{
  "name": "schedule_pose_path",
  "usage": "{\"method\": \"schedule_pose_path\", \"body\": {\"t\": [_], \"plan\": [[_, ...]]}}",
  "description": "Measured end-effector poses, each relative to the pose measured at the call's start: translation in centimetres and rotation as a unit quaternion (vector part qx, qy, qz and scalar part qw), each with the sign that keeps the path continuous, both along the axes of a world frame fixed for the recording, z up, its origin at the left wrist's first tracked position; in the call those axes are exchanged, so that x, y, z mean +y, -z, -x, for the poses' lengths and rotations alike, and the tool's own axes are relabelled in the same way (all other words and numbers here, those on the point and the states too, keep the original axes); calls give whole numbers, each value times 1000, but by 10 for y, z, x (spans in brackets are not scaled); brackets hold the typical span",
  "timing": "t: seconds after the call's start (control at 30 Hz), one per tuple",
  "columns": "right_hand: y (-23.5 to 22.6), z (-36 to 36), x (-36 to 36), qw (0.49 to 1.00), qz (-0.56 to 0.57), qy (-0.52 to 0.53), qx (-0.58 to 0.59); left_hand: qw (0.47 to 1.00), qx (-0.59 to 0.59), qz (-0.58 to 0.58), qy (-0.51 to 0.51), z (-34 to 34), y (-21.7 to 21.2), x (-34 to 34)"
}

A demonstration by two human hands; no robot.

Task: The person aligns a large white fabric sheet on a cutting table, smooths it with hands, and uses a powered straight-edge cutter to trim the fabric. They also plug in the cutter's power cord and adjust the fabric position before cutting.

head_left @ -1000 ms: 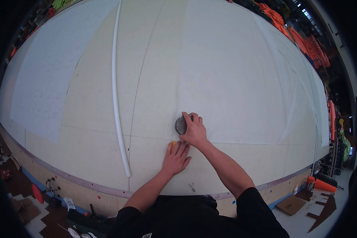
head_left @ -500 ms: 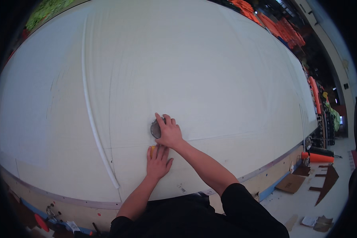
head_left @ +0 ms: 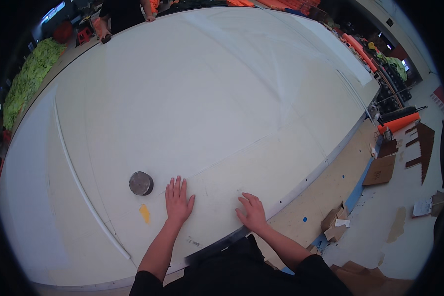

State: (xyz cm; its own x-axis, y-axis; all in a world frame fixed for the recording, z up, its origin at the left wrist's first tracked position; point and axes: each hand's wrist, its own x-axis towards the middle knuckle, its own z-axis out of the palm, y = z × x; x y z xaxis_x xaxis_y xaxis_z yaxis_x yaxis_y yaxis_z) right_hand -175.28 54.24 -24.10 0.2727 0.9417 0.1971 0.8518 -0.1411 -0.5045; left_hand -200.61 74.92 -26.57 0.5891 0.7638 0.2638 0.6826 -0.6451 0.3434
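Observation:
A large pale sheet (head_left: 202, 113) covers the broad table. On it stands a dark, round, flat-topped weight (head_left: 141, 183), and a small yellow piece (head_left: 144, 214) lies just nearer to me. My left hand (head_left: 179, 201) rests flat on the sheet to the right of both, fingers stretched and touching neither. Nearer the table's front edge, my right hand (head_left: 252, 212) is empty, its fingers loosely bent and apart, low over the sheet or on it; I cannot tell which.
A long white strip (head_left: 76, 177) runs along the left. At the far left edge, another person's hand (head_left: 104, 33) is on a dark round object. Green fabric (head_left: 32, 76) is heaped beyond the left edge. An orange roll (head_left: 399, 122) and cardboard (head_left: 380, 170) lie off to the right.
My right hand has let go of the weight and moved right, toward the front edge. My left hand has left the yellow piece. The view has shifted, bringing the other person into sight.

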Motion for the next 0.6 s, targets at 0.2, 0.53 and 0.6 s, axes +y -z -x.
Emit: {"method": "schedule_pose_path", "body": {"t": [0.2,0.53,0.6], "plan": [[24,-140,-217,989,72,132,-5,986,88,16,-138,-99,44,-17],[25,-367,-350,959,115,260,17,996,52,4,-72,-384,1,11],[23,-420,-333,955,106,275,40,998,45,-1,-51,-463,10,24]]}}
